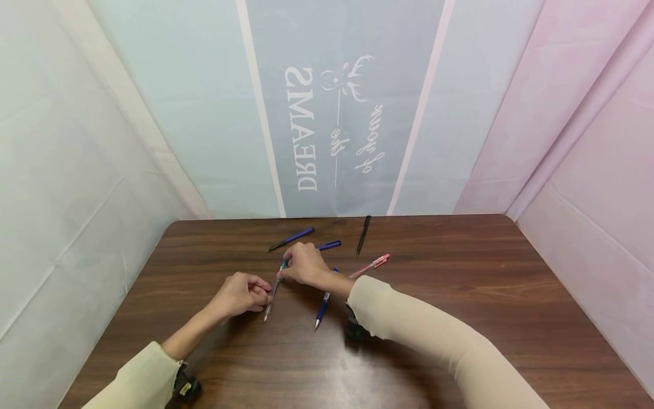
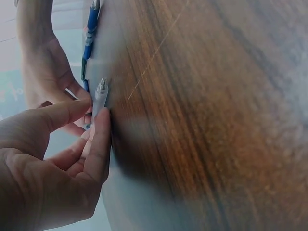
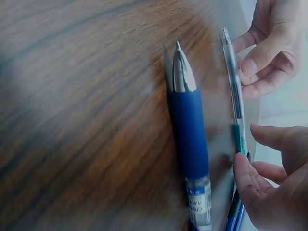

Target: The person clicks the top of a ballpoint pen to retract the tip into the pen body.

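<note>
A clear ballpoint pen [image 1: 273, 296] with a teal section slants across the table between my hands, its tip toward me. My left hand [image 1: 239, 295] has thumb and fingertips round the tip half; in the left wrist view the pen's clear barrel [image 2: 99, 100] shows between them. At the teal end, my right hand [image 1: 306, 266] holds the pen with thumb and forefinger. In the right wrist view the forefinger covers part of the teal section [image 3: 239, 138]. Close below the right wrist lies a blue pen [image 1: 322, 311] with a silver tip, partly hidden by the forearm.
Beyond my hands lie a blue pen [image 1: 291, 240], another blue pen [image 1: 329, 245] partly behind the right hand, and a black pen [image 1: 363, 236]. A red pen [image 1: 378, 261] is by the right sleeve. Fabric walls [image 1: 357, 113] enclose the brown wooden table [image 1: 460, 272].
</note>
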